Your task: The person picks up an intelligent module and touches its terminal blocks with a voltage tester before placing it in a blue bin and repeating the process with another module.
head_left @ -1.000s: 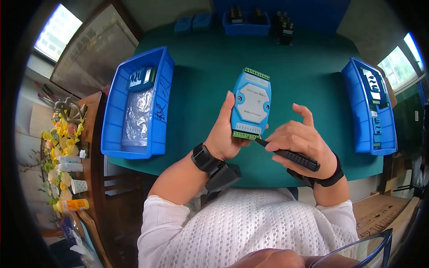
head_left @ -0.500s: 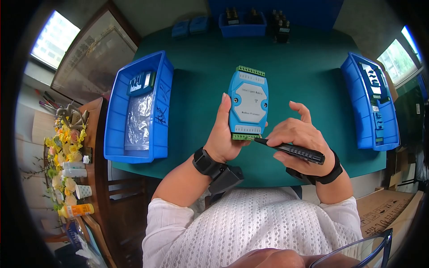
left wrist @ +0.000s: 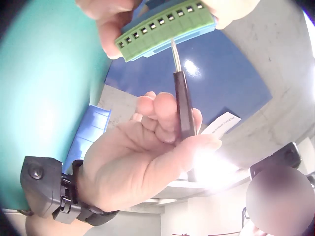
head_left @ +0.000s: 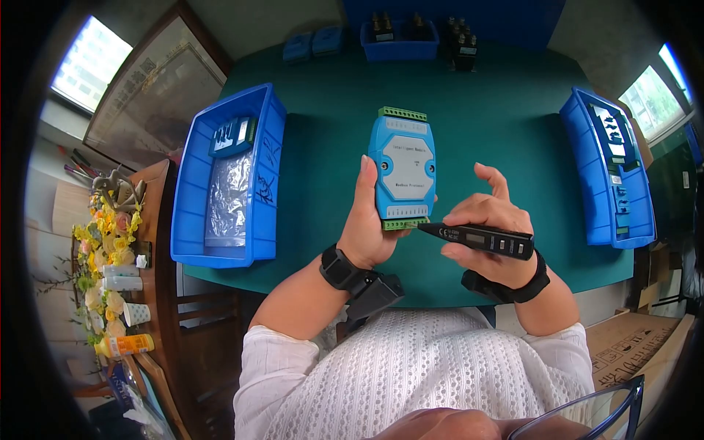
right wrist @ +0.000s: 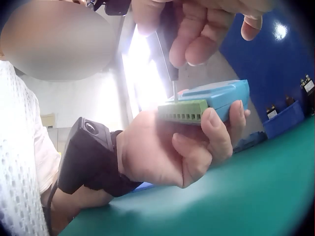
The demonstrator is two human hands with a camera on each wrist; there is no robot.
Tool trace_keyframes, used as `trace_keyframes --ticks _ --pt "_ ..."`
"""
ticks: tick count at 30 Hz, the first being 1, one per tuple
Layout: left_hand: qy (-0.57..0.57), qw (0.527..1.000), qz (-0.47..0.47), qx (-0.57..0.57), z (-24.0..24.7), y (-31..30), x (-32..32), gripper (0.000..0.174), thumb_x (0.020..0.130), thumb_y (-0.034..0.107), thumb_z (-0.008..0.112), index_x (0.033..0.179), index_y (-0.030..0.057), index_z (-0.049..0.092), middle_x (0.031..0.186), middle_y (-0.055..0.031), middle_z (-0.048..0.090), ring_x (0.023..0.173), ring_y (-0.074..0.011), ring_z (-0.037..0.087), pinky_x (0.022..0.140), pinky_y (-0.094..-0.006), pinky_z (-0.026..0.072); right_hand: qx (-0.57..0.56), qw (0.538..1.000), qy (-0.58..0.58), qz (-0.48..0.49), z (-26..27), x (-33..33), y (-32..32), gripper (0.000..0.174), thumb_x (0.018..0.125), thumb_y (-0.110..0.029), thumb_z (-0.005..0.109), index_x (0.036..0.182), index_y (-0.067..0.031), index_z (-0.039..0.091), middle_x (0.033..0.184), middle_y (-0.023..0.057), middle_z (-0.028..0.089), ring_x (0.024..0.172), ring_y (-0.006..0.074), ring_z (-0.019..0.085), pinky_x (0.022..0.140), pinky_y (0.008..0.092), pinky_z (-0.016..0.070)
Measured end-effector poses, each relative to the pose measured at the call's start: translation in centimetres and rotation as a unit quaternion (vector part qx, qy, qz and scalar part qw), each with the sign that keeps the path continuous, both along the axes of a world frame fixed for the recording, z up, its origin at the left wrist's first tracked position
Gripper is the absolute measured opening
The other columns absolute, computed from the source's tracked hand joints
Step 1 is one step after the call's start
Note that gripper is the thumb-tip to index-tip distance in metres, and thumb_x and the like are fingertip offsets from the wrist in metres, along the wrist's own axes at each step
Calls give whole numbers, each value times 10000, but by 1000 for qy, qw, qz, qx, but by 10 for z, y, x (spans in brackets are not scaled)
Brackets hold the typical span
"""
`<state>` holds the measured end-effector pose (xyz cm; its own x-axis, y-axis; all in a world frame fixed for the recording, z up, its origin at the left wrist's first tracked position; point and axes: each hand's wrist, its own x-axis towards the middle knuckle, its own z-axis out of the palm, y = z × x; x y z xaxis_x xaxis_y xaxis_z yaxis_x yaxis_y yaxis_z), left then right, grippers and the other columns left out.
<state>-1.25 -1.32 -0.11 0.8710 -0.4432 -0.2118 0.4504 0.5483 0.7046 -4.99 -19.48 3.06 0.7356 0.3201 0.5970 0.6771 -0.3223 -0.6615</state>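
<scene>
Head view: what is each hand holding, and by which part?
The left hand holds the blue module by its two long sides; the right hand holds the black pen-shaped tool by its body, behind the tip.

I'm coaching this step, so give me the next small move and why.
Probably a slight twist of the black pen-like tool, its tip kept in place: the tip meets the near green terminal strip, the right hand holds the tool, and the left hand grips the blue module.
</scene>
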Motion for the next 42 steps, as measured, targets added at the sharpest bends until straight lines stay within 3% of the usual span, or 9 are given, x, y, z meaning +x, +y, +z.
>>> trace_keyframes --ticks 1,7,13,19,22,28,31,42 --pt "-9 1000 -17 -11 -1 2 1 651 874 629 303 1226 98 437 1047 -82 570 906 -184 597 622 -253 506 10 1000 -3 -5 -2 1 1 248 658 -227 795 787 -98 626 659 2 627 563 119 576 1004 470 270" --pt "3 999 26 27 1 -5 -1 717 843 685 258 1200 101 472 935 -98 626 791 -179 644 465 -222 489 34 999 -21 -26 -8 3 6 289 631 -288 811 741 -102 619 626 -3 623 559 116 583 1000 465 286" --pt "6 997 -63 -32 -10 4 4 704 850 674 260 1214 109 466 987 -85 615 828 -180 638 482 -228 501 23 998 -40 -33 -3 2 5 298 632 -300 809 725 -97 610 621 6 623 587 137 608 998 473 286" --pt "25 999 -48 -2 -3 0 1 703 852 668 265 1234 108 452 1004 -80 607 849 -200 631 569 -289 544 6 997 -70 -28 -2 2 4 310 646 -326 796 706 -94 599 603 16 613 588 157 620 995 490 282" --pt "40 999 -30 20 4 -6 -1 673 848 682 276 1174 132 485 890 -60 625 674 -93 590 414 -180 332 -5 996 -86 -25 0 2 3 321 648 -337 794 696 -93 591 597 19 609 581 158 622 992 493 285" --pt "32 998 -37 28 3 -5 0 685 841 689 285 1178 126 481 874 -56 626 660 -85 585 407 -174 322 6 997 -81 -21 1 3 -1 337 662 -354 786 692 -88 581 598 18 614 583 159 627 991 503 286" --pt "25 998 -65 -5 -6 -1 2 695 853 661 287 1243 106 439 1059 -83 586 874 -227 628 613 -321 557 5 997 -76 -17 -1 2 1 340 667 -360 783 693 -87 582 601 18 617 586 161 629 992 505 285" --pt "32 997 -69 -2 -4 -1 1 700 856 660 280 1270 113 418 1086 -85 579 908 -231 619 689 -354 554 8 998 -58 -10 -3 4 3 315 676 -350 776 692 -97 589 599 16 616 606 159 633 1011 487 261"
